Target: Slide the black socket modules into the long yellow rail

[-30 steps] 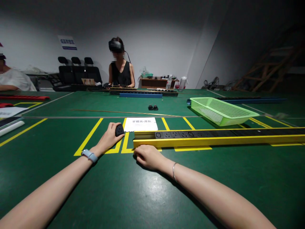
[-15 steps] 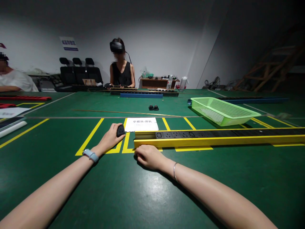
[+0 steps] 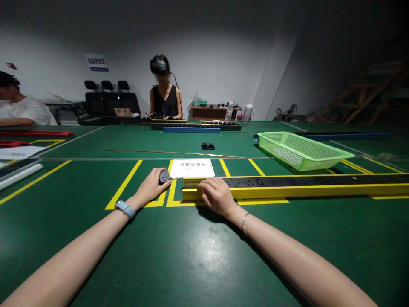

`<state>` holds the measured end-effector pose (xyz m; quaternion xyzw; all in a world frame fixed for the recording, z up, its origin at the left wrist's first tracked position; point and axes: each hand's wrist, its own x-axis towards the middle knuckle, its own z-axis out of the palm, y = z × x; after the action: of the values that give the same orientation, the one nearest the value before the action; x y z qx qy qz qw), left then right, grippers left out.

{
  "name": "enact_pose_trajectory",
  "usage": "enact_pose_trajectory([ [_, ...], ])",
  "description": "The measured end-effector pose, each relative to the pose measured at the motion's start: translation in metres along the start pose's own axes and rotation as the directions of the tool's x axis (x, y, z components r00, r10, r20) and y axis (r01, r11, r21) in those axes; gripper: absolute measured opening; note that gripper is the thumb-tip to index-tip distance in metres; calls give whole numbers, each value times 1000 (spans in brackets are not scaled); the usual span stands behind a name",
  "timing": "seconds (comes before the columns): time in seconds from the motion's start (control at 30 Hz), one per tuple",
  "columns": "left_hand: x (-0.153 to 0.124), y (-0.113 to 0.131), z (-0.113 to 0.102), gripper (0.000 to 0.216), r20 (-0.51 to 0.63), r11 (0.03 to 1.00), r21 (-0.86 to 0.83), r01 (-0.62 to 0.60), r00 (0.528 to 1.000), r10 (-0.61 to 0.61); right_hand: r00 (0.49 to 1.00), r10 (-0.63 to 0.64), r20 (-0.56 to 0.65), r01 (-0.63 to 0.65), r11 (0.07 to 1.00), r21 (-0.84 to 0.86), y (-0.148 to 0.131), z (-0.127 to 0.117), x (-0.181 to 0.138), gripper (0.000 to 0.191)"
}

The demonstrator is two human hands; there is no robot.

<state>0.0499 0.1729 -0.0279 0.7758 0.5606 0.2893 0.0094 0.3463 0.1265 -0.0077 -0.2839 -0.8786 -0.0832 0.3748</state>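
A long yellow rail lies across the green table, with a row of black socket modules seated in its channel. My right hand rests on the rail's left end, fingers curled over its top edge and the first modules. My left hand sits just left of the rail, closed on a single black socket module near the yellow floor-style marking. A white paper label lies just behind both hands.
A light green mesh basket stands at the right rear. Two loose black modules lie mid-table behind a thin rod. A person in a headset works at a blue rail across the table; another person sits far left.
My right hand has lifted from the table in front of the rail onto the rail's left end. My left hand with the black module has shifted slightly right, towards the rail.
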Motion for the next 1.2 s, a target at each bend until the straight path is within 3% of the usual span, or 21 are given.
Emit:
enact_pose_trajectory([
  [0.17, 1, -3, 1, 61, 3, 1000, 17, 19, 1000, -19, 999, -35, -1, 35, 998, -46, 23, -17, -6, 19],
  [0.37, 2, -3, 2, 60, -3, 1000, 20, 21, 1000, -21, 970, -114, 216, 117, 993, -3, 37, -40, -6, 25],
  [0.53, 2, -3, 2, 59, 4, 999, 37, 23, 1000, -23, 943, -139, 301, 141, 990, 15, 37, -44, -1, 26],
  [0.8, 3, -4, 2, 59, 10, 999, 29, 25, 1000, -26, 968, -53, 245, 66, 997, -45, 33, -37, -1, 15],
  [1.2, 3, -5, 3, 60, 23, 999, 39, 25, 999, -26, 991, -24, 132, 52, 975, -216, 30, -19, -9, 21],
])
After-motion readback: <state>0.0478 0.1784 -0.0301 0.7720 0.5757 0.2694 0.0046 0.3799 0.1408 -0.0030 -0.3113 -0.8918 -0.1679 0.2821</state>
